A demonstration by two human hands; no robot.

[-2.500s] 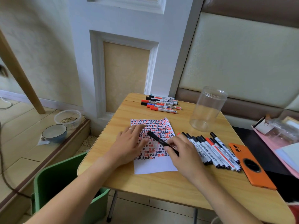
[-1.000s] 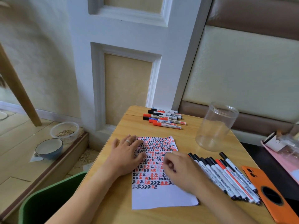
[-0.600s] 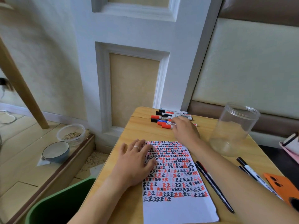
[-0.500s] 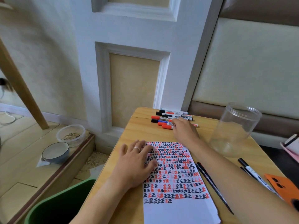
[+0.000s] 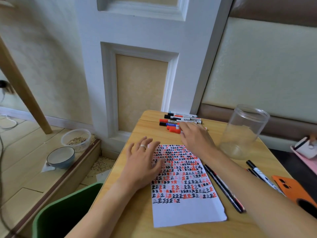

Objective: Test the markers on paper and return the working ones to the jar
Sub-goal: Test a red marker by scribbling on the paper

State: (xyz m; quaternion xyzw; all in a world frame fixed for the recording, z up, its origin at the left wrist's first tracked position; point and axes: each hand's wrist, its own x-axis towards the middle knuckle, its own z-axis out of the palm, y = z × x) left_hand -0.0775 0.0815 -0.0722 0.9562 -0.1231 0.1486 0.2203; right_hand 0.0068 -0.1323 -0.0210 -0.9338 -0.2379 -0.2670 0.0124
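A white paper [image 5: 187, 210] covered in red and black test marks lies on the wooden table [image 5: 142, 127]. My left hand [image 5: 144, 162] presses flat on its left edge. My right hand [image 5: 195, 136] reaches to the far group of markers [image 5: 181, 117] and pinches a red-capped marker [image 5: 172, 129] between thumb and fingers. The clear plastic jar [image 5: 247, 131] stands upright with nothing in it at the right rear. A black marker [image 5: 223, 188] lies beside the paper, and more markers [image 5: 257, 171] show past my forearm.
An orange phone [image 5: 295, 189] lies at the table's right edge. A green bin [image 5: 65, 215] stands below the table's left side. On the floor to the left sit a bowl [image 5: 60, 157] and a plastic container [image 5: 76, 140]. A wall panel is close behind the table.
My right hand laid the black marker down beside the paper, reached to the far markers and closed on the red-capped one. My left hand stayed on the paper.
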